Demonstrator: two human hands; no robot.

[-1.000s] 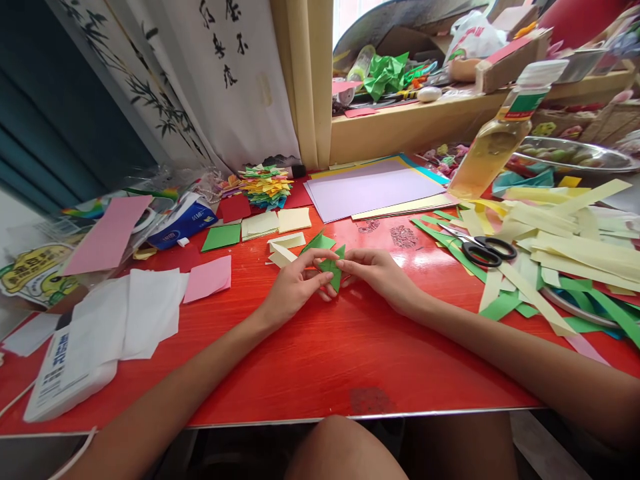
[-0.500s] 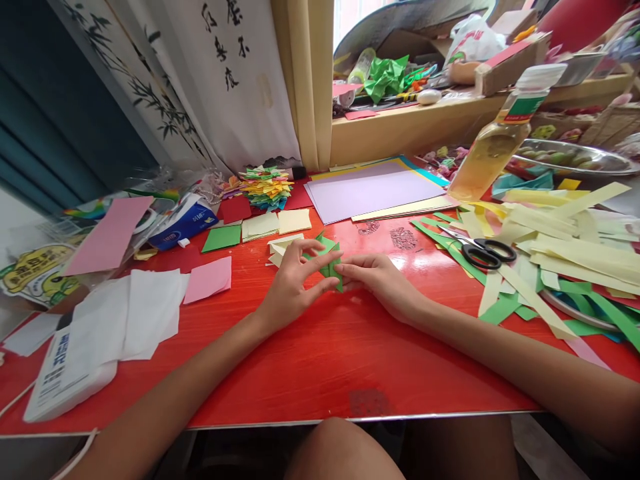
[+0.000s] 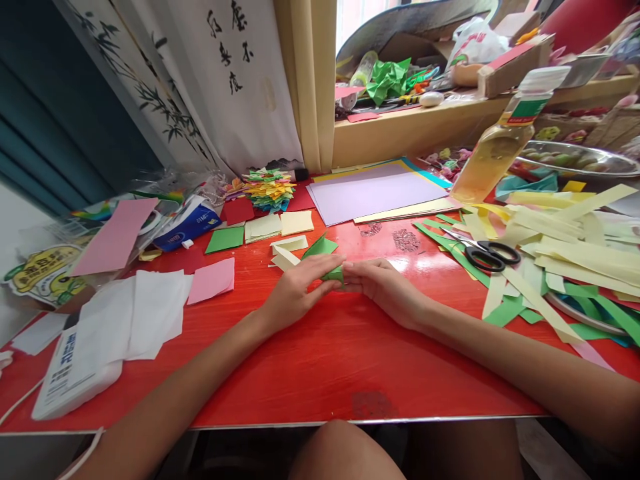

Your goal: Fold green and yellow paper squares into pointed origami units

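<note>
Left hand (image 3: 294, 293) and right hand (image 3: 389, 290) pinch the green paper (image 3: 334, 274), which probably creases best under even pressure, edges aligned.

So the small, folded piece of bright green paper (image 3: 334, 274) is sitting just below the middle of the frame, getting pinched between the left hand (image 3: 300, 287) and the right hand (image 3: 387, 285). They're covering most of it, so only a narrow creased bit is showing and I'm not making out the full shape, tbh. A pointed green paper flap (image 3: 321, 245) is poking up just above the left one; can't tell if they're joining.
</note>
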